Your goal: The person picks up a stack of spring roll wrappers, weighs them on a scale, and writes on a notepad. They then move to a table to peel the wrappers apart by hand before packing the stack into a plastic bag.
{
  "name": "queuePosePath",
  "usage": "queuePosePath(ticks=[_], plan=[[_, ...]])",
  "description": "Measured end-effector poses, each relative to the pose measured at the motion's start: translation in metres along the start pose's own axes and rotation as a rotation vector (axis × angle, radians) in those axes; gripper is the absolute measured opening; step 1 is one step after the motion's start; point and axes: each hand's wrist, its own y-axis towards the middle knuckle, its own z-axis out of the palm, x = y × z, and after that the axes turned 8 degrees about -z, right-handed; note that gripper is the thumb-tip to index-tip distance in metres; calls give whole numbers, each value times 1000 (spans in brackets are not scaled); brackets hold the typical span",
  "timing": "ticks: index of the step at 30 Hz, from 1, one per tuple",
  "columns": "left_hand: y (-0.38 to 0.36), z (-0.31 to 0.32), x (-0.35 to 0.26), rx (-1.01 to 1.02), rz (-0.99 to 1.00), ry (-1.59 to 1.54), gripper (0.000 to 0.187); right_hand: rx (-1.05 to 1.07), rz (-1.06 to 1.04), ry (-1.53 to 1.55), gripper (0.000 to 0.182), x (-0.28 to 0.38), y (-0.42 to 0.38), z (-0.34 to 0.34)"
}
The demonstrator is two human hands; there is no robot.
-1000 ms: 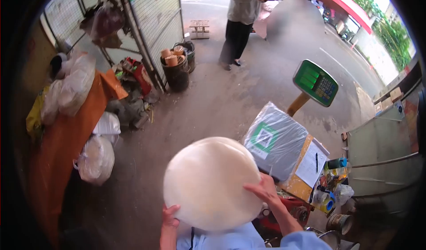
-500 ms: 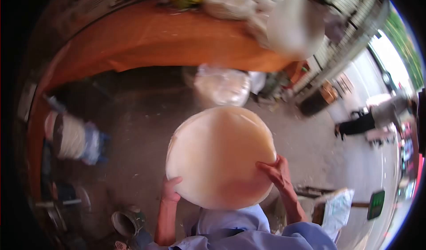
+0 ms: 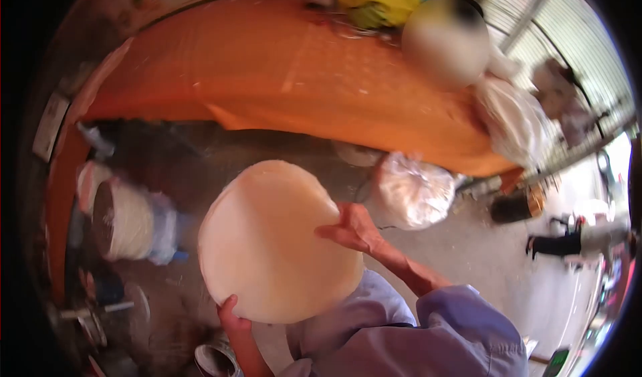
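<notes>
**Inspector A:** Item under handling: one large round pale disc (image 3: 274, 243), cream to faint orange, flat-faced, smooth and matte, carried at chest height above the bare floor (image 3: 468, 256). The left hand (image 3: 232, 315) cups its lower rim from beneath, thumb showing on the face. The right hand (image 3: 351, 230) lies spread against the upper right edge, fingers flat.

**Inspector B:** Risk?

**Inspector A:** In my judgement, a slip. The disc is wide, held only at two rim points and tilted; if either palm loses purchase it could pivot and drop. It looks thin, so cracking or bending under its own weight is plausible. The picture is motion-blurred, so surface detail is uncertain.

**Inspector B:** Surroundings?

**Inspector A:** Just beyond the disc, a clear plastic bag (image 3: 413, 190), crinkled and rounded, sits on the floor. Behind it, an orange cloth (image 3: 281, 69) drapes over a long surface. To the left stands a white cylindrical stack (image 3: 127, 220).
</notes>
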Motion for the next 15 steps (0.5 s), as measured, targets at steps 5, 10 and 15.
queuePosePath(ticks=[5, 10, 15], plan=[[55, 5, -77, -108, 158, -71, 62, 143, -132, 42, 37, 61, 132, 43], [166, 6, -176, -107, 131, -88, 64, 155, -177, 310, 35, 127, 251, 88], [286, 51, -297, 83, 104, -102, 59, -43, -161, 126, 40, 176, 356, 118]])
